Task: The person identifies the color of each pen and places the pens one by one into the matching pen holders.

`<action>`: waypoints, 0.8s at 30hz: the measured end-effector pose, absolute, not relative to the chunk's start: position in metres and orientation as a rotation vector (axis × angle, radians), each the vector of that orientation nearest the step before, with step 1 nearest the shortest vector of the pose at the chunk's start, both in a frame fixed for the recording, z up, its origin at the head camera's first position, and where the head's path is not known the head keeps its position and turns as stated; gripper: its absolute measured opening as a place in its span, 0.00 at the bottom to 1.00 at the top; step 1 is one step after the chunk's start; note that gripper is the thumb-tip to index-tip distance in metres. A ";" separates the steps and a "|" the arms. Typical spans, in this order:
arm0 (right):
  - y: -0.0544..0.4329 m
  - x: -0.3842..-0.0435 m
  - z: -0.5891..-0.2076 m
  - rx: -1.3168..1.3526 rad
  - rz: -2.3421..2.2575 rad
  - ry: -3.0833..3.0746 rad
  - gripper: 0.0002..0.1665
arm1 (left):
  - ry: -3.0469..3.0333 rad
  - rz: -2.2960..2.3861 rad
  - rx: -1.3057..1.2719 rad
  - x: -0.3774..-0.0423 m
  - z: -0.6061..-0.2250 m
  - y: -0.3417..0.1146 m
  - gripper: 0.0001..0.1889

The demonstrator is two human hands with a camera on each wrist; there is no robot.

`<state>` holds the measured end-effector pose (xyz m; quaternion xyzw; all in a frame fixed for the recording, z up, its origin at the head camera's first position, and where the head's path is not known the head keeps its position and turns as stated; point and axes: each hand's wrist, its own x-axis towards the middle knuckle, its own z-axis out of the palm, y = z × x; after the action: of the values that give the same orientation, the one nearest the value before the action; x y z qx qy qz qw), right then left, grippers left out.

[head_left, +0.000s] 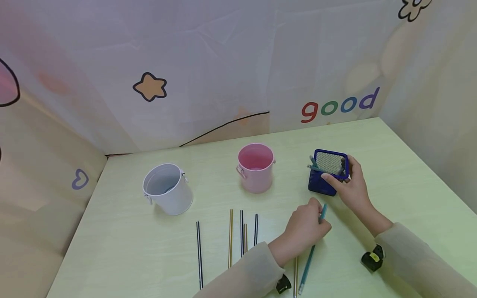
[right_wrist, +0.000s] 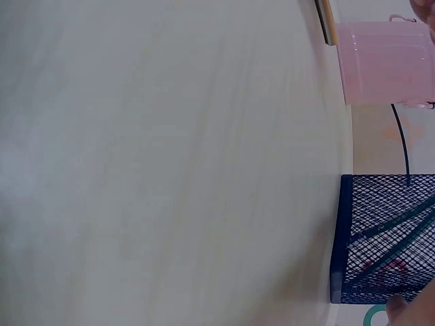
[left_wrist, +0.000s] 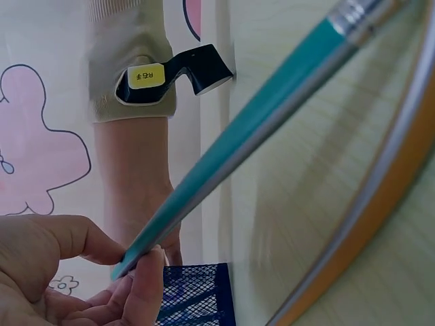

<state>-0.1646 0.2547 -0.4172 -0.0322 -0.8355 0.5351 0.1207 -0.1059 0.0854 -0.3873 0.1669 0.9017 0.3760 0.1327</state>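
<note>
My left hand pinches a teal pencil near its upper end, with the eraser end slanting down toward the table's front. In the left wrist view the thumb and fingers press on the tip end of that pencil. To the right, my right hand grips the rim and side of a dark blue mesh pen holder. Inside the holder stand two teal pencils, leaning left; they show through the mesh in the right wrist view.
A pink bucket stands left of the pen holder, and a white bucket farther left. Several striped dark and gold pencils, such as a black-and-white one and a gold one, lie in front. Another gold pencil lies beside the held one.
</note>
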 end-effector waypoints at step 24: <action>0.254 -0.163 -0.416 -0.127 1.574 -2.436 0.51 | 2.431 1.452 0.641 -0.105 -0.380 0.077 0.09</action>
<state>-0.1628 0.2537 -0.4163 -0.0433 -0.8332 0.5383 0.1191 -0.1051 0.0769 -0.3799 0.2192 0.8315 0.4964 0.1189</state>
